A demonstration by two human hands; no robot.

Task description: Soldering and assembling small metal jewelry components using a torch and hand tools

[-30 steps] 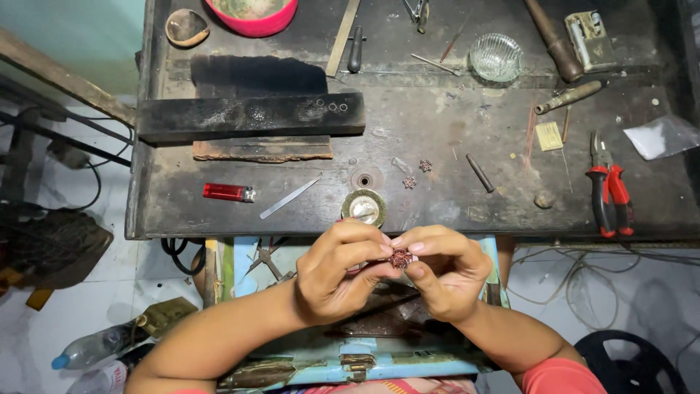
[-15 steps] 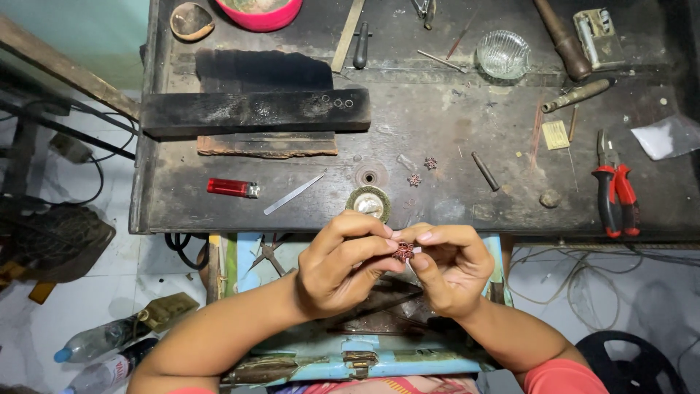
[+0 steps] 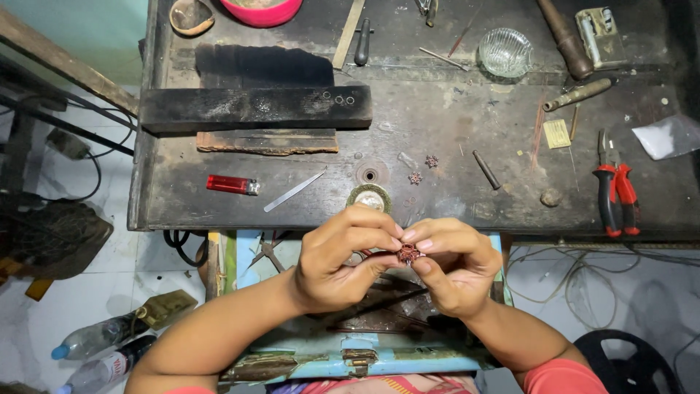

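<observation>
1. Left hand (image 3: 339,259): fingers curled, thumb and fingertips pinched together on a small reddish-brown ornament (image 3: 408,253); grip clamped on the piece.
2. Right hand (image 3: 456,266): fingertips meet the same ornament from the 3 o'clock side; grip likewise closed on it. The ornament sits between both hands, just off the near edge of the tabletop (image 3: 452,157), above an open blue drawer (image 3: 350,361).
3. Round brass-rimmed disc (image 3: 370,197): on the tabletop at 12 o'clock from the hands, just beyond the left fingertips.
4. Red lighter (image 3: 232,184): lying flat, 10 o'clock from the hands; a slim metal file (image 3: 294,191) lies slantwise just beside it.
5. Two small flower-shaped pieces (image 3: 424,169): loose on the tabletop, 12 to 1 o'clock of the hands, near each other.
6. Red-handled pliers (image 3: 616,193): at 2 o'clock, well apart from the hands, near the tabletop's near edge.
7. Dark wooden block (image 3: 255,108): long, lying crosswise at 11 o'clock, with a rusty flat bar (image 3: 267,141) just in front of it.
8. Clear glass dish (image 3: 504,52): far side, 1 o'clock.
9. Pink bowl (image 3: 264,10): far edge, 11 o'clock, partly cut off.
10. Plastic bottles (image 3: 95,354): on the floor, 8 o'clock.
</observation>
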